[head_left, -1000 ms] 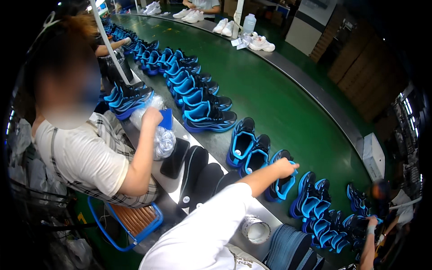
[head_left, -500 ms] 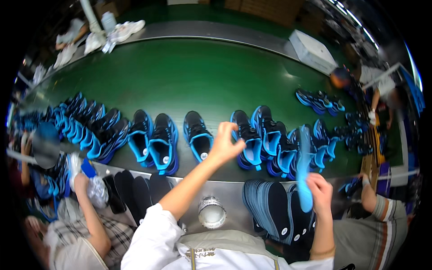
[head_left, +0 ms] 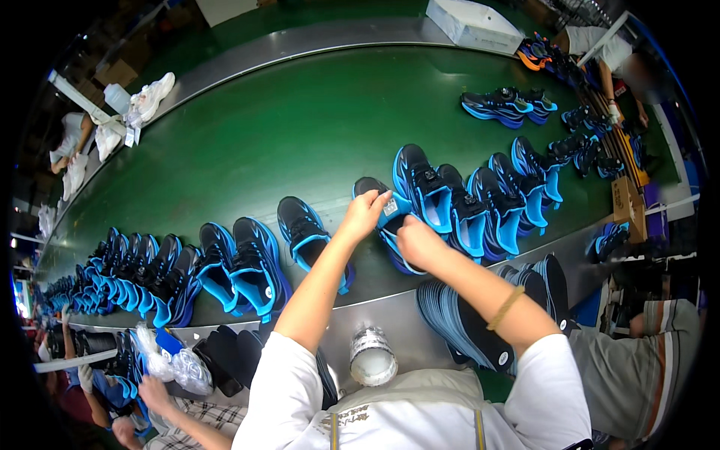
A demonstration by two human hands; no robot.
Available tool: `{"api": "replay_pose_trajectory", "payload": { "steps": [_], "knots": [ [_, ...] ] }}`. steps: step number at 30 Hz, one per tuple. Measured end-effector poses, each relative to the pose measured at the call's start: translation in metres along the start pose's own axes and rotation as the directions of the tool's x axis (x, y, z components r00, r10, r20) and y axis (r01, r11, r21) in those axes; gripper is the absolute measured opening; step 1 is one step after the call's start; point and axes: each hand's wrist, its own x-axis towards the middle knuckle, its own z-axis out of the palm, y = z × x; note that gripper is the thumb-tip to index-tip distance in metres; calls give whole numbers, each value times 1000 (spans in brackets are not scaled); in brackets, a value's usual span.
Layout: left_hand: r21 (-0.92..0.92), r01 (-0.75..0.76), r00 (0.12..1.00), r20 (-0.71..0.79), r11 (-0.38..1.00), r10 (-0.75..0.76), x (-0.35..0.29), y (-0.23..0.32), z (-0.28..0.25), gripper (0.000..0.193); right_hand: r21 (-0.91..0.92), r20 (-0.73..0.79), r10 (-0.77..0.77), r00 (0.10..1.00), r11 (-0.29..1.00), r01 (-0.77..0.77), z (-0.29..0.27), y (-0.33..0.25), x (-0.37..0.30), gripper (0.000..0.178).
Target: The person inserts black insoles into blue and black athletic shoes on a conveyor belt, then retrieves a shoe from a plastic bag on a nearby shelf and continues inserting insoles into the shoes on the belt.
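A black and blue sneaker [head_left: 369, 184] stands on the green belt in front of me, its opening towards me. My left hand [head_left: 365, 215] pinches the sneaker's blue tongue [head_left: 391, 208], which has a pale label, and pulls it up. At the opening is my right hand [head_left: 421, 241], closed, its fingertips down inside the shoe and hidden; what they hold cannot be seen. Just left of this shoe stands another sneaker [head_left: 301, 223], and close on the right is one more [head_left: 417, 174].
Stacked insoles [head_left: 469, 319] lie on the metal ledge at right, beside a white-smeared pot [head_left: 373, 358]. More sneakers line the green belt [head_left: 300, 127] on both sides. A white box [head_left: 474, 24] sits on the far edge. Other people work at left and right.
My right hand has moved from the ledge to the sneaker's opening; the blue insole it held is out of sight. My left hand has closed on the tongue. The view has turned.
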Motion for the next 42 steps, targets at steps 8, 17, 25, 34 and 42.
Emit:
{"api": "replay_pose_trajectory", "payload": {
  "steps": [8, 17, 25, 34, 42],
  "knots": [
    [35, -11, 990, -142, 999, 16, -27, 7, 0, 41, -227, 106, 215, 971, 956, -187, -29, -33, -19, 25],
    [-184, -31, 995, -94, 982, 14, -26, -12, 0, 29, -228, 155, -4, 988, 973, 40, -1, -15, -8, 12],
    [-189, -81, 986, -161, 979, 51, -31, -6, 10, 27, -295, 243, 33, 969, 955, 42, 24, 7, 13, 18],
    [-147, 71, 996, -41, 987, -78, -31, -1, 7, 22, -494, 643, 60, 763, 794, 355, 25, 14, 27, 25],
    [123, -199, 879, -416, 972, 233, -26, -10, 17, 37, -209, 794, -108, 598, 876, 435, -11, 5, 25, 43]
  ]
}}
